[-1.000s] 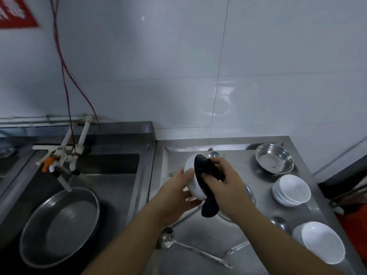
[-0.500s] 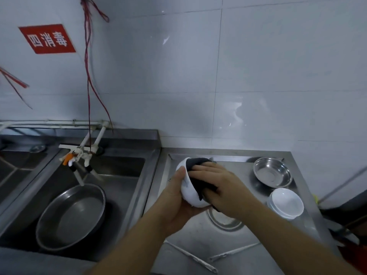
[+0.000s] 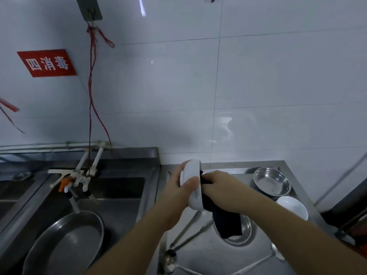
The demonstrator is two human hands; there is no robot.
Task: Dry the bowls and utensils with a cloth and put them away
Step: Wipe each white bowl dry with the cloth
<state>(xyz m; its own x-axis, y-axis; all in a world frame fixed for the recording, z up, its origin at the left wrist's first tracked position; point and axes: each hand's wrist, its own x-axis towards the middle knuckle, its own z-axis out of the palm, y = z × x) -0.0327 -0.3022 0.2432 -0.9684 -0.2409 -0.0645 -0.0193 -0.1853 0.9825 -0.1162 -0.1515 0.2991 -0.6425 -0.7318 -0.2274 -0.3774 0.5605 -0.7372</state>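
Note:
My left hand (image 3: 178, 192) grips a white bowl (image 3: 191, 176) tipped on its side above the steel counter (image 3: 222, 255), thumb on its outer wall. My right hand (image 3: 222, 190) presses a black cloth (image 3: 228, 221) into the bowl's opening; the cloth's loose end hangs down below my wrist. On the counter lie a ladle (image 3: 169, 261), long-handled utensils (image 3: 190, 233) and a spoon (image 3: 277, 253). A steel bowl (image 3: 272, 181) and a stack of white bowls (image 3: 292, 206) stand at the right.
A sink (image 3: 119, 195) at the left holds a large steel basin (image 3: 65, 245) under white taps (image 3: 79, 177). A steel dish (image 3: 246, 229) lies under the hanging cloth. A tiled wall with red cords stands behind.
The view has tilted upward. The bowl turned further on its side in my left hand, and my right hand pushed the cloth deeper inside, leaving its end dangling.

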